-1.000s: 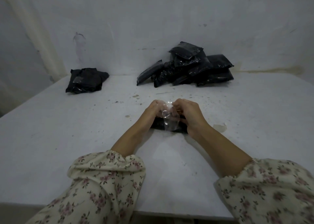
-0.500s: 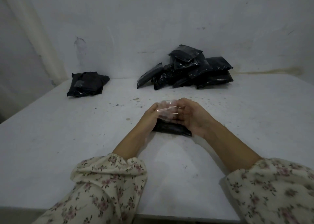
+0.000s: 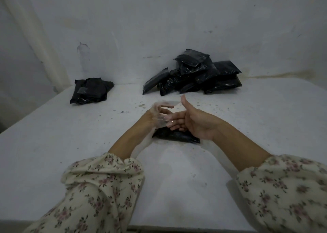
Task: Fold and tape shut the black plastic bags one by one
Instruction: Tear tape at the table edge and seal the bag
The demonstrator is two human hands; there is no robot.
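A single black bag is lying flat on the white counter, and both hands are hovering just above it. The left hand is hanging over the bag's left end. It is blurred, its fingers bending toward the right and gripping a crumpled piece of clear tape. The tape is draping down from those fingers toward the bag, and whether its lower edge is touching the bag cannot be told. The right hand is hanging over the bag's middle and right part, palm turned toward the left hand. Its thumb is sticking straight up and its fingers are loosely half-curled, closing on nothing. The fingertips are reaching the tape's right edge, but the blur is hiding whether they are touching it.

Beyond the bag and a little to its right, a large pile of black bags is leaning against the wall at the counter's far edge. Beyond the bag and well to its left, a smaller heap of black bags is sitting apart from the pile. On the near side of the bag, two floral sleeves, the left sleeve and the right sleeve, are covering the forearms up to the counter's front edge.
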